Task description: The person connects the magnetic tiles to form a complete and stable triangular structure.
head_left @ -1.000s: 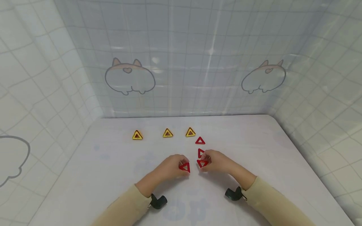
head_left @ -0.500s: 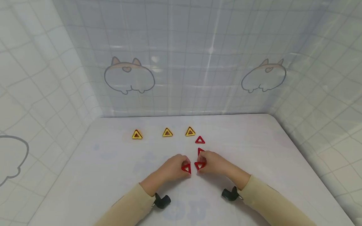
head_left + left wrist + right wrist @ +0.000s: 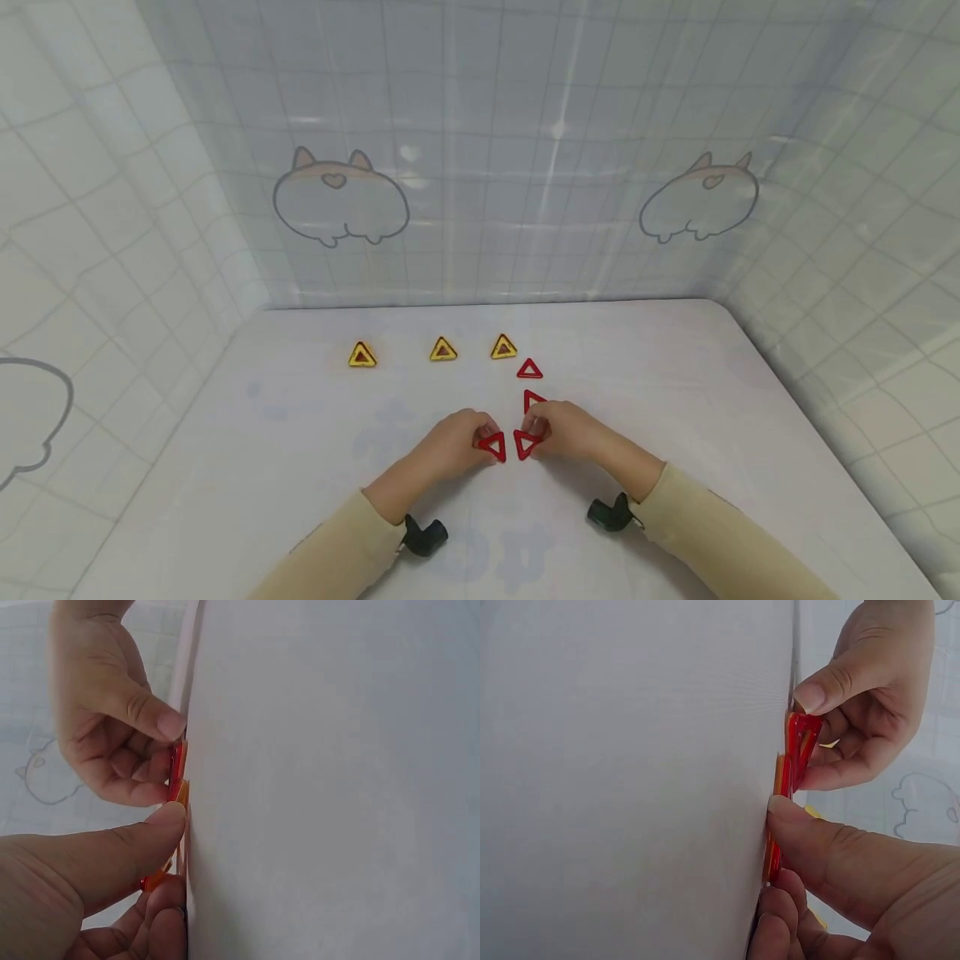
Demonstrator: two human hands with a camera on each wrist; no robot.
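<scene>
My left hand (image 3: 457,442) pinches a red triangle frame (image 3: 502,447) between thumb and fingers. Facing it across a small gap, my right hand (image 3: 576,429) pinches a second red triangle frame (image 3: 517,446). Both pieces have open centres, and their flat sides face each other. Seen edge-on in the right wrist view, the right hand's triangle (image 3: 778,844) stands close to the white surface, with the left hand's triangle (image 3: 793,735) just beyond it. Another red triangle (image 3: 527,402) lies behind the right hand, partly hidden by its fingers.
One more red triangle (image 3: 529,376) lies farther back on the white table (image 3: 637,358). Along the back are three yellow triangles with dark centres, a left one (image 3: 362,362), a middle one (image 3: 443,357) and a right one (image 3: 503,354). A tiled-pattern curtain (image 3: 480,167) rises behind.
The right hand has shifted slightly left and turned its triangle so a flat side faces left. The left hand moved slightly right, then back, still holding its triangle. The gap between the pieces has narrowed.
</scene>
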